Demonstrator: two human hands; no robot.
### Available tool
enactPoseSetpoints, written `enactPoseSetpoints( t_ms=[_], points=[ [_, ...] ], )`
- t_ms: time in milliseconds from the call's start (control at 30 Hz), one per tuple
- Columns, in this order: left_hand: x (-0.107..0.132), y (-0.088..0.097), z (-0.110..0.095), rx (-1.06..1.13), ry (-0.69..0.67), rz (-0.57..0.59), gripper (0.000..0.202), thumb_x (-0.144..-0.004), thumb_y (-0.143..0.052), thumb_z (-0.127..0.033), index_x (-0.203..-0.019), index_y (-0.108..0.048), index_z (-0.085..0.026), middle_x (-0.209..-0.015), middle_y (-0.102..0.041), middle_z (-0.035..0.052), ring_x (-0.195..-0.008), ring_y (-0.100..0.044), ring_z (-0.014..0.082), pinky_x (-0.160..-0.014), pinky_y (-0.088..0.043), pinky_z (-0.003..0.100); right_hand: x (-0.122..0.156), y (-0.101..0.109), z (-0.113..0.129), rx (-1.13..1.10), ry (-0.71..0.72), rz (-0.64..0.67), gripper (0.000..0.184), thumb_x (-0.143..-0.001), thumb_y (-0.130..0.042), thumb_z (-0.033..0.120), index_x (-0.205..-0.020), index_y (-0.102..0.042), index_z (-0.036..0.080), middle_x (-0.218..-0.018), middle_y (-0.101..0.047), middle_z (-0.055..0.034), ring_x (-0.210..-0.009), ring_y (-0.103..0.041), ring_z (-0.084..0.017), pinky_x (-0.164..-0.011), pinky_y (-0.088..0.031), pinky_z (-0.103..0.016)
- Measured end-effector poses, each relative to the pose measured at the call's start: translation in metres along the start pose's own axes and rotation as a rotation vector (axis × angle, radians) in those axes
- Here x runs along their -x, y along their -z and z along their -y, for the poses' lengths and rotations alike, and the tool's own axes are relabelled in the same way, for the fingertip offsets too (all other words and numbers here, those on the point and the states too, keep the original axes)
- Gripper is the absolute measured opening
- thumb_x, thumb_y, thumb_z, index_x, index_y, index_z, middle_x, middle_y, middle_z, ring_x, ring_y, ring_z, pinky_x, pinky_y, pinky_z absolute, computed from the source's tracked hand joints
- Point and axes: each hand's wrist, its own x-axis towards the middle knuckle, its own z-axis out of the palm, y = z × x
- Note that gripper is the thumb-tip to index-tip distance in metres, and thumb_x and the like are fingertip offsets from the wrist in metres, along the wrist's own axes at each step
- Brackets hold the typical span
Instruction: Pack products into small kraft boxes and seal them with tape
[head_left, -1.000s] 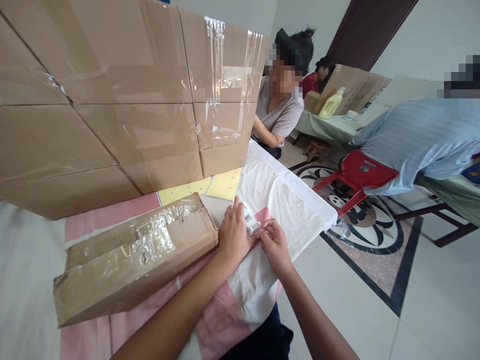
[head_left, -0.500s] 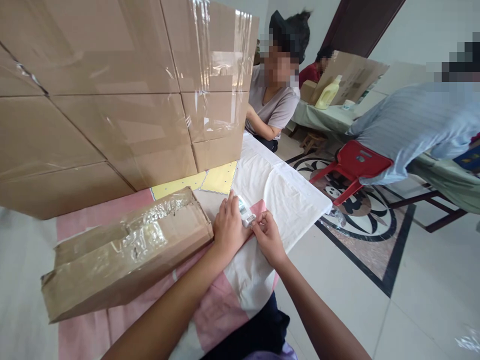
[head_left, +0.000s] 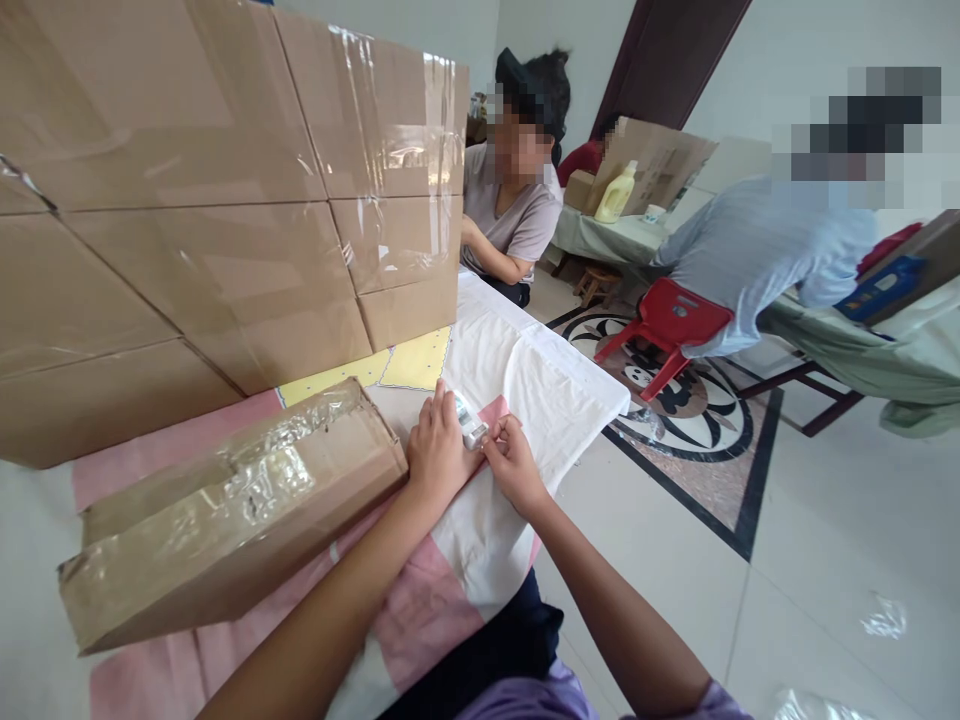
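Note:
My left hand (head_left: 437, 446) is wrapped round a small white box-like item (head_left: 472, 424) with a dark printed patch at its near end; its exact kind is too small to make out. My right hand (head_left: 515, 465) pinches at the near right corner of that item, thumb and forefinger together. Both hands are over the white and pink cloth (head_left: 427, 590) on the table. Just left of my left hand lies a long, taped cardboard box (head_left: 247, 510), its side close to my wrist.
A wall of taped cartons (head_left: 225, 250) stands at the back left on a yellow cloth (head_left: 420, 360). A person (head_left: 517, 220) sits beyond the table. To the right, another person sits on a red plastic chair (head_left: 679, 315). Clear plastic scraps (head_left: 885, 615) lie on the tiled floor.
The view has turned slightly to the right, so everything sits further left. Both hands keep nearly the same hold on the white item.

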Motion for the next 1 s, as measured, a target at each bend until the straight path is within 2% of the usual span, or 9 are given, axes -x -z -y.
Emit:
enactPoseSetpoints(
  t_ms=[167, 367, 667, 900, 1000],
  points=[
    [0.001, -0.001, 0.001, 0.013, -0.018, -0.02, 0.071, -0.086, -0.063, -0.044, -0.143, -0.038, -0.01, -0.16, -0.038, 0.0236, -0.136, -0.05, 0.0391, -0.099, -0.053, 0.05, 0.001, 0.0, 0.001, -0.011, 0.035, -0.01, 0.018, -0.089, -0.058, 0.028, -0.083, -0.042, 0.025, -0.079, -0.047, 0.0023, -0.068, -0.046, -0.015, -0.063, -0.039, -0.029],
    [0.0, 0.001, 0.002, 0.004, -0.037, -0.007, 0.082, -0.08, -0.069, -0.05, -0.143, -0.038, -0.009, -0.16, -0.037, 0.0252, -0.136, -0.049, 0.0413, -0.097, -0.054, 0.051, 0.002, 0.003, 0.001, -0.155, -0.016, 0.002, 0.026, -0.087, -0.061, 0.032, -0.083, -0.036, 0.026, -0.076, -0.05, 0.0033, -0.07, -0.049, -0.016, -0.068, -0.04, -0.03],
    [-0.002, 0.001, 0.003, -0.025, -0.041, -0.008, 0.075, -0.084, -0.062, -0.053, -0.142, -0.041, -0.009, -0.157, -0.043, 0.0232, -0.13, -0.055, 0.04, -0.091, -0.055, 0.05, 0.001, -0.001, 0.003, -0.064, 0.035, -0.001, 0.026, -0.085, -0.059, 0.031, -0.08, -0.035, 0.026, -0.078, -0.043, 0.0031, -0.069, -0.045, -0.016, -0.065, -0.039, -0.03],
    [-0.002, -0.001, 0.004, -0.051, -0.045, -0.025, 0.073, -0.087, -0.057, -0.053, -0.142, -0.042, -0.007, -0.156, -0.044, 0.0237, -0.132, -0.053, 0.0395, -0.092, -0.055, 0.049, 0.001, 0.001, -0.009, 0.078, 0.079, 0.019, 0.021, -0.086, -0.055, 0.023, -0.08, -0.035, 0.026, -0.075, -0.036, 0.0041, -0.063, -0.035, -0.014, -0.059, -0.03, -0.029],
    [-0.001, -0.002, 0.004, -0.052, -0.057, -0.029, 0.075, -0.087, -0.058, -0.054, -0.142, -0.041, -0.007, -0.156, -0.045, 0.0241, -0.131, -0.054, 0.0399, -0.092, -0.055, 0.05, 0.001, 0.0, -0.013, 0.058, 0.06, 0.008, 0.022, -0.086, -0.056, 0.023, -0.08, -0.035, 0.026, -0.075, -0.038, 0.0045, -0.061, -0.034, -0.014, -0.058, -0.029, -0.029]
  ],
)
